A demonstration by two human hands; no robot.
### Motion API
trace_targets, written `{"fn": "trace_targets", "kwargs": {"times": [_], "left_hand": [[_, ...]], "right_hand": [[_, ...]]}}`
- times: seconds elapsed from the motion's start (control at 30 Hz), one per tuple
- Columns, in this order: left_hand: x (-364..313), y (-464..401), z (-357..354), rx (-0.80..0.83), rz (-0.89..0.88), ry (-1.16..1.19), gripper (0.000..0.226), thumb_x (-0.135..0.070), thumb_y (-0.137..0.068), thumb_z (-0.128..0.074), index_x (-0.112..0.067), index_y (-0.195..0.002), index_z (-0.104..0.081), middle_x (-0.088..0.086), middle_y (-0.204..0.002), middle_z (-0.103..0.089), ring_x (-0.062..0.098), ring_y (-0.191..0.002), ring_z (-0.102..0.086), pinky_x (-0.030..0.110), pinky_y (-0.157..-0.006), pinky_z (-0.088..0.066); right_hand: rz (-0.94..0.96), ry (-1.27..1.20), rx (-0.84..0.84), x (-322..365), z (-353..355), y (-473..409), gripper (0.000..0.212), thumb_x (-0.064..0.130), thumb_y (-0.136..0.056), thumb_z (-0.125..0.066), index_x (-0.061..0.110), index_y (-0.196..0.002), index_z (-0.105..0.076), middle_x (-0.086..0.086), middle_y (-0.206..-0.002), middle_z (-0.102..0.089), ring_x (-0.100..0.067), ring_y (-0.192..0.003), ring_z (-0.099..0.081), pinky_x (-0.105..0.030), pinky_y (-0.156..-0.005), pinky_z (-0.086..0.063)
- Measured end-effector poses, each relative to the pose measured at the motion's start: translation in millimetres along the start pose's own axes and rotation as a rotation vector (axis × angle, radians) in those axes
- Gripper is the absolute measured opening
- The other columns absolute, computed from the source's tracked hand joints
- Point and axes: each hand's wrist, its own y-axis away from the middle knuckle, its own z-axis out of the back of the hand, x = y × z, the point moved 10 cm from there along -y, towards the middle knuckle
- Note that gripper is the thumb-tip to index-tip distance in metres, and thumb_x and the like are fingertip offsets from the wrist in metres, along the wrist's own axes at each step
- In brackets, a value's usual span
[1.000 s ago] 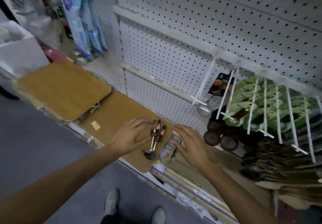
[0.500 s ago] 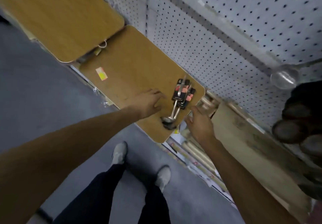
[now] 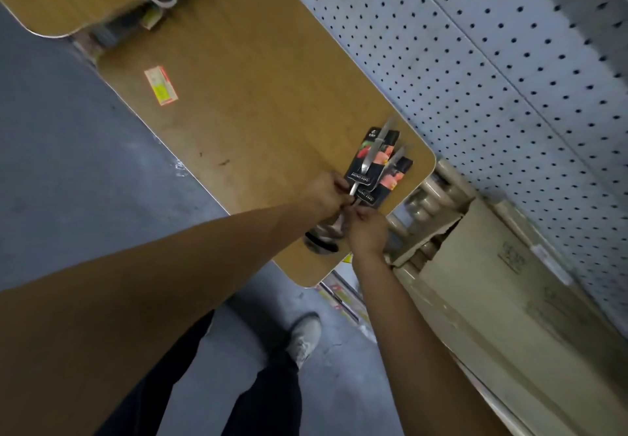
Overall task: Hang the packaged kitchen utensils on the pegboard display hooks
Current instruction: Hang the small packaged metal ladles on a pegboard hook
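Head view: both hands now closed on packaged utensils (image 3: pixel 373 167) lying on wooden worktop (image 3: pixel 244 106). Half second ago, hands only beside them. Left hand (image 3: pixel 324 194) pinches handles, right hand (image 3: pixel 367 232) grips lower down. Pickup started; next lift to pegboard (image 3: pixel 492 72). No hooks seen here.

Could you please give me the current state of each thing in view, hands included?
packaged ladles: bunched, lying on the board, handles gripped by both hands.
left hand: fingers curled on the ladle handles.
right hand: pinching the handles from the other side.
wooden board: flat, price sticker on it.
pegboard: no hooks in view here.
cardboard box: torn open at one corner.
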Motion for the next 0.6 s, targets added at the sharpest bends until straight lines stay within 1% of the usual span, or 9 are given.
{"fn": "trace_targets", "kwargs": {"times": [0.07, 0.17, 0.27, 0.33, 0.4, 0.43, 0.5, 0.53, 0.6], "left_hand": [[-1, 9, 9, 0.008, -0.011, -0.015, 0.021, -0.002, -0.085, -0.071, -0.017, -0.089, -0.057, 0.0, -0.074, -0.059, 0.021, -0.073, -0.058, 0.033, -0.07, -0.049], [-10, 40, 27, -0.009, -0.034, -0.063, 0.029, -0.001, -0.085, -0.069, -0.027, -0.081, -0.056, -0.003, -0.079, -0.061, 0.013, -0.073, -0.06, 0.022, -0.068, -0.051], [-16, 80, 43, -0.044, 0.0, 0.059, 0.028, 0.002, -0.083, -0.072, -0.021, -0.084, -0.056, -0.003, -0.079, -0.06, 0.014, -0.073, -0.06, 0.025, -0.069, -0.052], [-24, 107, 54, -0.08, 0.018, 0.141, 0.032, 0.006, -0.084, -0.07, -0.021, -0.081, -0.053, -0.002, -0.077, -0.057, 0.012, -0.07, -0.058, 0.02, -0.062, -0.051], [-35, 134, 63, -0.106, 0.03, 0.302, 0.037, 0.019, -0.086, -0.059, -0.016, -0.082, -0.047, 0.003, -0.073, -0.051, 0.01, -0.06, -0.057, 0.018, -0.047, -0.051], [-44, 148, 68, -0.107, 0.011, 0.334, 0.04, 0.025, -0.085, -0.056, -0.014, -0.085, -0.045, 0.005, -0.073, -0.048, 0.006, -0.055, -0.057, 0.018, -0.043, -0.051], [-60, 176, 74, -0.098, -0.021, 0.347, 0.042, 0.025, -0.083, -0.059, -0.013, -0.092, -0.046, 0.006, -0.075, -0.049, 0.001, -0.053, -0.058, 0.02, -0.047, -0.055], [-68, 189, 78, -0.098, -0.036, 0.376, 0.042, 0.024, -0.082, -0.061, -0.013, -0.099, -0.048, 0.007, -0.076, -0.051, 0.002, -0.054, -0.06, 0.021, -0.048, -0.055], [-82, 216, 89, -0.106, -0.062, 0.424, 0.059, 0.027, -0.079, -0.062, -0.011, -0.12, -0.044, 0.01, -0.073, -0.05, 0.001, -0.051, -0.061, 0.02, -0.045, -0.053]], "right_hand": [[-0.017, -0.066, 0.013, -1, -4, 9, 0.027, 0.022, -0.082, -0.067, 0.022, -0.055, -0.063, 0.01, -0.048, -0.055, -0.017, -0.053, -0.052, -0.033, -0.06, -0.043], [0.005, -0.08, 0.003, 13, 2, 41, 0.02, 0.012, -0.085, -0.07, 0.018, -0.067, -0.062, 0.003, -0.062, -0.063, -0.015, -0.06, -0.059, -0.028, -0.058, -0.047], [0.035, -0.184, -0.007, 32, 11, 77, 0.017, 0.005, -0.083, -0.072, 0.016, -0.072, -0.064, -0.003, -0.072, -0.068, -0.014, -0.066, -0.063, -0.023, -0.062, -0.048], [0.064, -0.203, -0.022, 53, 26, 104, 0.01, -0.001, -0.082, -0.071, 0.006, -0.076, -0.067, -0.006, -0.069, -0.066, -0.001, -0.059, -0.06, -0.01, -0.056, -0.043], [0.084, -0.281, 0.013, 71, 37, 130, 0.012, -0.01, -0.082, -0.066, -0.002, -0.074, -0.065, -0.002, -0.057, -0.061, 0.007, -0.047, -0.056, -0.006, -0.05, -0.04], [0.09, -0.303, 0.033, 79, 44, 143, 0.02, -0.013, -0.083, -0.065, 0.002, -0.069, -0.062, 0.005, -0.052, -0.06, 0.007, -0.045, -0.056, -0.006, -0.049, -0.041], [0.094, -0.344, 0.056, 89, 59, 167, 0.03, -0.01, -0.082, -0.068, 0.015, -0.066, -0.062, 0.012, -0.051, -0.064, 0.006, -0.053, -0.059, -0.012, -0.056, -0.049], [0.092, -0.37, 0.062, 91, 67, 177, 0.031, -0.008, -0.082, -0.07, 0.018, -0.068, -0.063, 0.014, -0.056, -0.067, 0.002, -0.059, -0.063, -0.02, -0.063, -0.054], [0.094, -0.408, 0.068, 95, 84, 199, 0.028, -0.006, -0.082, -0.071, 0.019, -0.07, -0.065, 0.01, -0.062, -0.07, -0.014, -0.068, -0.066, -0.038, -0.074, -0.056]]}}
